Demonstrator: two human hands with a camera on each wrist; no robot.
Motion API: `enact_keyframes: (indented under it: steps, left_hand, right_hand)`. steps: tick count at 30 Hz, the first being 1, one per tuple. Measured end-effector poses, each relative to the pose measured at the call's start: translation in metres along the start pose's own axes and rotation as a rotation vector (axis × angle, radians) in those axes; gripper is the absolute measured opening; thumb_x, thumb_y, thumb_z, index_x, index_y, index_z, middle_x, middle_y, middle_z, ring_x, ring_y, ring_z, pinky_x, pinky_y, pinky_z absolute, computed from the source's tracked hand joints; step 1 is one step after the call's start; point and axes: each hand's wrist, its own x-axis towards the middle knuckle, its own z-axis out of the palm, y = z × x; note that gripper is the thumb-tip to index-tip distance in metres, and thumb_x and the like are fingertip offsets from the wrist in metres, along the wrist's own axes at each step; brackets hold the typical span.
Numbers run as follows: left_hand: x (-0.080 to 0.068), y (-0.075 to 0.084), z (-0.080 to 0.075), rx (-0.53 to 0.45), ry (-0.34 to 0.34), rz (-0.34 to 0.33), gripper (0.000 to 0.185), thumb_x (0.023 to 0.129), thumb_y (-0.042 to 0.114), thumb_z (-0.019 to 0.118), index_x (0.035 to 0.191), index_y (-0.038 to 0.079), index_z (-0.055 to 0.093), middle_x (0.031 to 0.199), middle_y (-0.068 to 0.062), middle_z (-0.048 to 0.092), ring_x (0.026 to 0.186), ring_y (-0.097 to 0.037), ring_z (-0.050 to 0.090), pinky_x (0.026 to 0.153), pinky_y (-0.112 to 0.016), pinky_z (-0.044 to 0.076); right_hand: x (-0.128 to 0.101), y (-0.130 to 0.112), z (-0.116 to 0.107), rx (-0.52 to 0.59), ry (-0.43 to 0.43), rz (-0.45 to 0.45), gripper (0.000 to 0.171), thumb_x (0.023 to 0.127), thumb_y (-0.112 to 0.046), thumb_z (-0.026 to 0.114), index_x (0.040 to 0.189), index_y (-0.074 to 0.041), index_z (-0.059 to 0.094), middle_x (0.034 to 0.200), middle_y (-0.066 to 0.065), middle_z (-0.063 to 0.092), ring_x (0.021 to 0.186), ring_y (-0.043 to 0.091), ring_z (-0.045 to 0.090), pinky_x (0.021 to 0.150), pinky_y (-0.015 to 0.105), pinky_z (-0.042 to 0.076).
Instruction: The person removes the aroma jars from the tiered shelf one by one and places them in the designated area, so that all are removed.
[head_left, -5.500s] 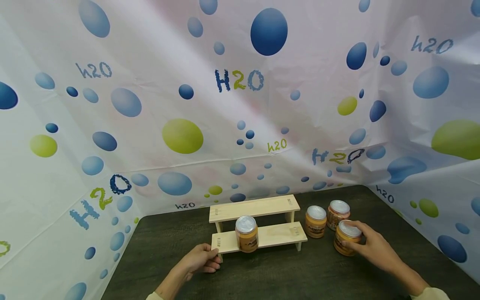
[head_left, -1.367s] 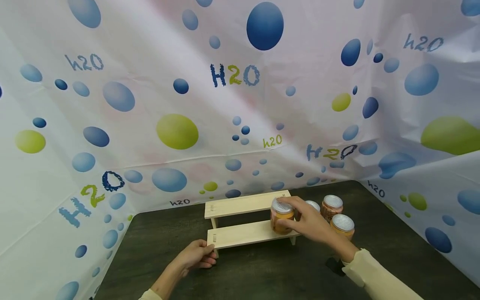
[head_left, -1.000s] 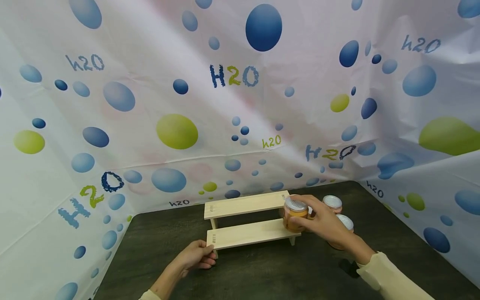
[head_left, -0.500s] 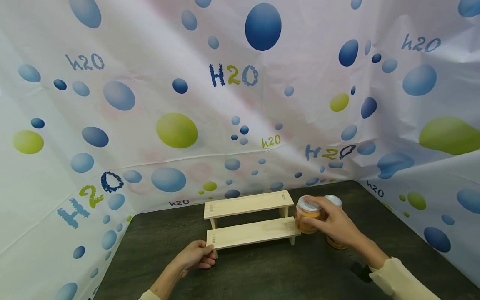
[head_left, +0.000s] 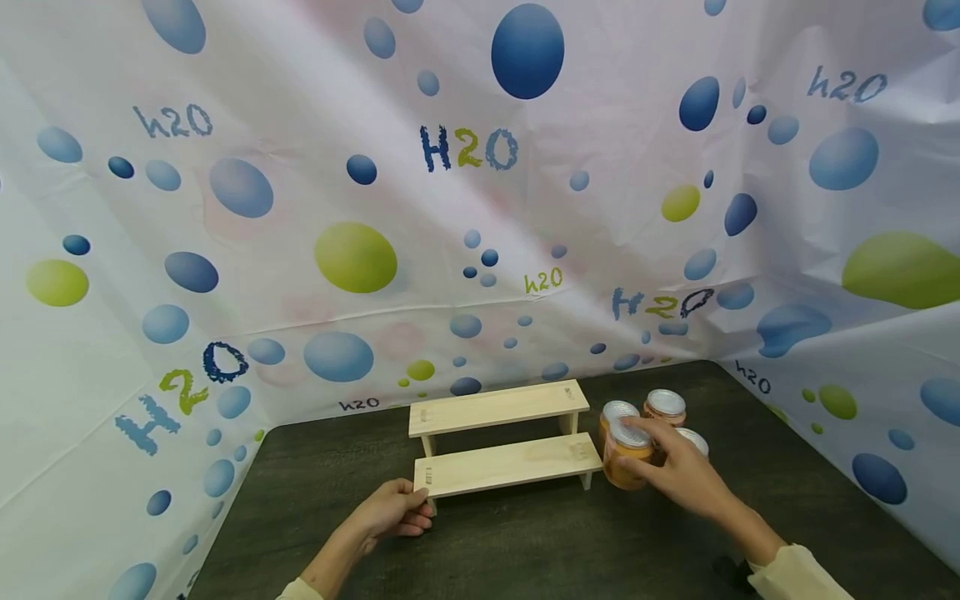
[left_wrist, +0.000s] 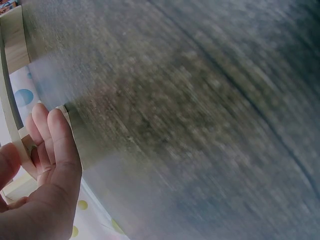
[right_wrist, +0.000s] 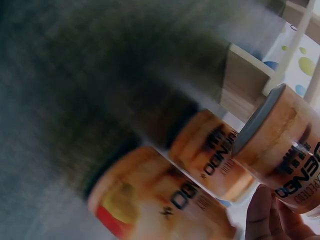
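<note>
Fingers: right hand (head_left: 678, 477) curls round a jar (head_left: 627, 454); left hand (head_left: 393, 512) pinches the shelf's front left corner.
Table (head_left: 525, 542): dark wood grain, bearing the shelf.
Shelf (head_left: 504, 437): pale wood, two steps, both bare.
Held jar: orange, silver lid, upright, just right of the shelf's lower step.
Other jars (head_left: 664, 406): three, clustered right of the shelf, behind the held jar.

the dark bench (head_left: 525, 542) carried a two-step wooden shelf (head_left: 502, 462) near its back, and just right of it a cluster of four orange jars (head_left: 663, 408).
</note>
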Motion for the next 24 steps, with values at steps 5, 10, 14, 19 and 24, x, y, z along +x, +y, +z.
enact_keyframes:
  steps: [5, 10, 14, 19, 24]
  left_hand:
    - [0.0, 0.0, 0.0, -0.002, 0.001, -0.002, 0.033, 0.096, 0.028, 0.047, 0.106, -0.003, 0.047, 0.09, -0.008, 0.062, 0.075, -0.012, 0.064, 0.071, -0.029, 0.056]
    - [0.0, 0.0, 0.001, -0.003, 0.004, -0.002, 0.032, 0.096, 0.027, 0.047, 0.106, -0.003, 0.047, 0.09, -0.008, 0.062, 0.075, -0.012, 0.064, 0.071, -0.029, 0.056]
    - [0.0, 0.0, 0.001, -0.004, 0.0, 0.0, 0.033, 0.096, 0.028, 0.047, 0.107, -0.003, 0.047, 0.09, -0.008, 0.062, 0.075, -0.012, 0.064, 0.071, -0.029, 0.056]
    - [0.001, 0.0, 0.0, -0.005, -0.008, 0.006, 0.034, 0.096, 0.029, 0.047, 0.107, -0.003, 0.046, 0.091, -0.008, 0.062, 0.075, -0.011, 0.064, 0.071, -0.029, 0.056]
    - [0.001, -0.001, 0.0, -0.001, -0.005, 0.007, 0.034, 0.095, 0.029, 0.048, 0.106, -0.003, 0.047, 0.091, -0.008, 0.062, 0.075, -0.012, 0.064, 0.071, -0.029, 0.056]
  right_hand:
    - [-0.008, 0.007, 0.007, -0.035, -0.002, -0.005, 0.055, 0.084, -0.037, 0.064, 0.133, -0.021, 0.044, 0.121, 0.002, 0.053, 0.099, 0.013, 0.056, 0.069, 0.023, 0.051]
    - [-0.013, 0.008, 0.013, -0.049, 0.01, -0.013, 0.056, 0.083, -0.036, 0.065, 0.133, -0.02, 0.044, 0.123, 0.002, 0.053, 0.103, 0.02, 0.056, 0.073, 0.029, 0.052]
    - [-0.016, 0.01, 0.018, -0.056, 0.026, -0.001, 0.057, 0.082, -0.039, 0.066, 0.132, -0.022, 0.045, 0.123, 0.0, 0.054, 0.104, 0.021, 0.057, 0.073, 0.032, 0.052]
    - [-0.019, 0.012, 0.024, -0.082, 0.039, 0.022, 0.058, 0.08, -0.041, 0.068, 0.131, -0.022, 0.047, 0.123, -0.003, 0.055, 0.105, 0.019, 0.057, 0.076, 0.034, 0.052]
    - [-0.02, 0.013, 0.028, -0.091, 0.038, 0.026, 0.059, 0.079, -0.04, 0.069, 0.13, -0.019, 0.049, 0.121, 0.002, 0.056, 0.104, 0.021, 0.057, 0.076, 0.035, 0.051]
